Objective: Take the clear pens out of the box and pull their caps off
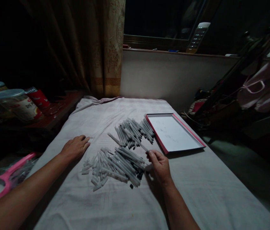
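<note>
My right hand (159,165) is closed in a pinch on a thin grey pen (143,147) that sticks up and to the left from its fingers. It is beside a loose pile of grey pens and caps (114,164) on the white cloth. A second, tidier heap of pens (135,131) lies just behind. My left hand (76,147) rests palm down on the cloth, fingers stretched out, holding nothing, left of the piles.
A white board with a pink rim (174,133) lies right of the pens. The cloth-covered table (116,204) drops off at left and right. Jars (17,103) stand on a dark shelf at left. A pink plastic object (8,174) lies lower left; clutter fills the right.
</note>
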Tool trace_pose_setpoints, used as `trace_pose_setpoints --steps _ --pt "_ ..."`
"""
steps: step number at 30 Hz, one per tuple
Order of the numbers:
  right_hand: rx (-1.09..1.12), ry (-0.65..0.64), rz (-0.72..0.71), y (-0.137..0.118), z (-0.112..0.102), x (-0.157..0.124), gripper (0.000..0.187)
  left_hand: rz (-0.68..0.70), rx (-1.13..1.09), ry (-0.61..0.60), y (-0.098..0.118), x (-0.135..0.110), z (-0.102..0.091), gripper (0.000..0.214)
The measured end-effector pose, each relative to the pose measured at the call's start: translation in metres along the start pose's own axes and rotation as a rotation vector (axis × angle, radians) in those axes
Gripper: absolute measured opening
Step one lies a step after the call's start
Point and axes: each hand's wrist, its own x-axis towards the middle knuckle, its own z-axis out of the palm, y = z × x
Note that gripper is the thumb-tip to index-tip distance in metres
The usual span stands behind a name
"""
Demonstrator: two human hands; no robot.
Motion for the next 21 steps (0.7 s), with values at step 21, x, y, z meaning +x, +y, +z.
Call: trace_pose_setpoints --steps 21 --pt "-0.016 -0.178 -0.031 -0.001 0.011 -0.009 0.028 0.135 -0.491 0.702 0.096 -0.074 -0.009 0.028"
